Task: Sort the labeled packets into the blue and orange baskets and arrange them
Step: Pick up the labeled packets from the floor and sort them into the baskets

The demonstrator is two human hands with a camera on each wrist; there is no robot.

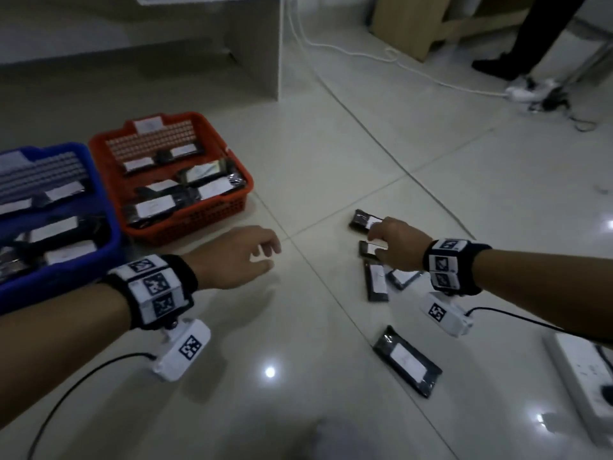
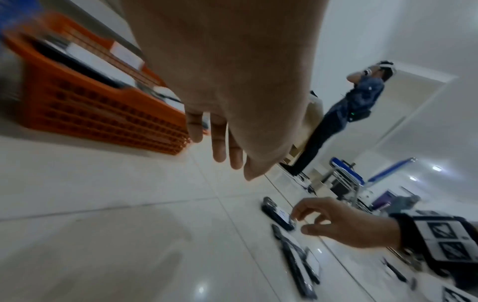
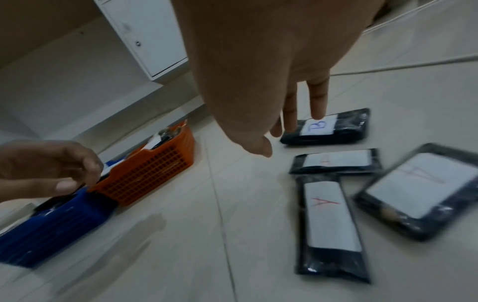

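Right — tiled floor (image 1: pixel 331 376) carries everything. Blue basket (image 1: pixel 83 270) sits at far left, orange basket (image 1: pixel 212 214) touching its right side; both already hold several black packets with white labels.

Loose packets lie on the floor well to the right of the baskets: a cluster of four plus one packet apart (image 1: pixel 407 360), nearer the person. In the cluster, the B packet (image 3: pixel 333 126) is farthest out, next a short packet (image 3: pixel 336 161) with a red mark I can't read cleanly — blurred — then the long A packet (image 3: pixel 328 224) and, beside it, the tilted A packet (image 3: pixel 413 190).

Left hand (image 1: pixel 232 257) hovers over bare floor just in front of the orange basket, fingers loosely curled, holding nothing. Right hand (image 1: pixel 398 244) is over the cluster, fingers extended downward, fingertips (image 3: pixel 319 106) at the label edge of the B packet; nothing gripped, and contact itself isn't certain.

Background: a second person (image 2: pixel 346 114) standing, white cable (image 1: pixel 365 56) across the floor, white power strip (image 1: pixel 583 370) at lower right.
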